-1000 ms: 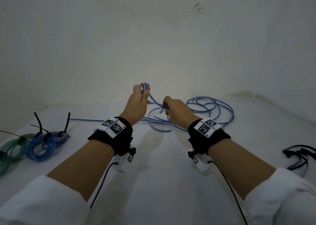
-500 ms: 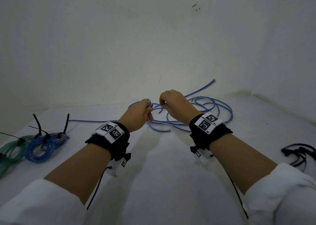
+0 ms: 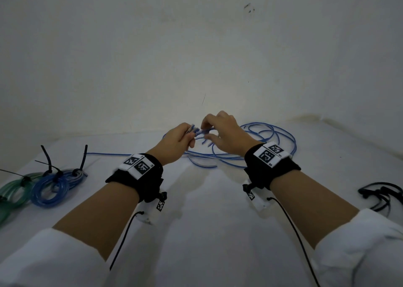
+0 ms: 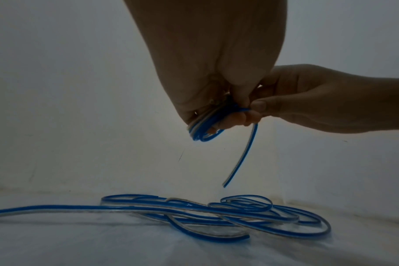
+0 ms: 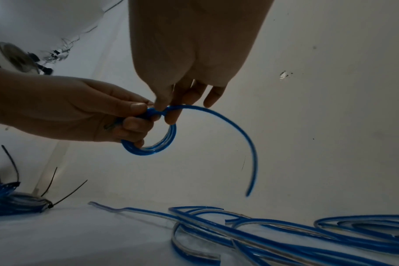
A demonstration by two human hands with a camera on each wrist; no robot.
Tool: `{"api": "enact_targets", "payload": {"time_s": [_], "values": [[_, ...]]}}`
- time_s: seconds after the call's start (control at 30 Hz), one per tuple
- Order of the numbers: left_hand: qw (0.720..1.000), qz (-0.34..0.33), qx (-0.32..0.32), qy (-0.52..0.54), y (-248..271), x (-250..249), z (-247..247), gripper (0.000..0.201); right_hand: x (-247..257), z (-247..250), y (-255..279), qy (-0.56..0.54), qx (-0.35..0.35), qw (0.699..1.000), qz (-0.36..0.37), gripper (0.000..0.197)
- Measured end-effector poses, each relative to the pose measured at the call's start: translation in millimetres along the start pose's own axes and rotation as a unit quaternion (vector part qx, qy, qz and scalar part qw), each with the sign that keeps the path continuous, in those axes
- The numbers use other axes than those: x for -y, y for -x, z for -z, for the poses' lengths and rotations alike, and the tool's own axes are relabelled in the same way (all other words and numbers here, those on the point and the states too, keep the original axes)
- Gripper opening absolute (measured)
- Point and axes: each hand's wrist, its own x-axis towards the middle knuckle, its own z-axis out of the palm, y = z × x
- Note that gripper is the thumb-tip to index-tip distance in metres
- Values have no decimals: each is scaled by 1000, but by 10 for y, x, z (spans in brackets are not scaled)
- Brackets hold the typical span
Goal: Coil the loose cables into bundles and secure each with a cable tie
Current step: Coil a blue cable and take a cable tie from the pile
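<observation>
My left hand (image 3: 182, 139) (image 4: 216, 115) grips a small blue and clear cable coil (image 5: 155, 144) (image 4: 205, 133) raised above the white table (image 3: 207, 221). Right beside it, my right hand (image 3: 214, 131) (image 5: 169, 111) pinches the same cable where it leaves the coil. The cable's free tail (image 5: 251, 162) (image 4: 241, 154) arcs down and ends in the air. More loose blue cable (image 3: 268, 138) (image 4: 194, 212) (image 5: 285, 234) lies in a tangle on the table under and beyond both hands.
Two tied bundles lie at the left, a blue bundle (image 3: 51, 187) and a green bundle (image 3: 13, 190), with black cable tie tails (image 3: 46, 158) sticking up. Loose black cable ties (image 3: 379, 196) lie at the right edge. A white wall (image 3: 196, 46) stands behind the table.
My left hand came down from its raised position and my right hand rose to meet it. The cable tail that stuck up to the right half a second ago now hangs down.
</observation>
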Motion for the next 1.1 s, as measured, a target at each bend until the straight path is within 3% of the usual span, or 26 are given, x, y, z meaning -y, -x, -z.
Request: {"api": "enact_targets", "payload": {"time_s": [0.23,0.63,0.83,1.1], "values": [[990,30,45,130,31,-106,-18,13,-49,-6,-48,-31,-49,998,-17,13],[982,47,49,177,47,-179,11,23,49,18,-15,-31,-62,997,21,22],[977,46,51,203,44,-177,42,25,-23,4,-12,-33,-60,997,-28,11],[947,69,-45,312,-11,-148,93,29,-161,-21,115,-71,-40,986,-145,21]]}}
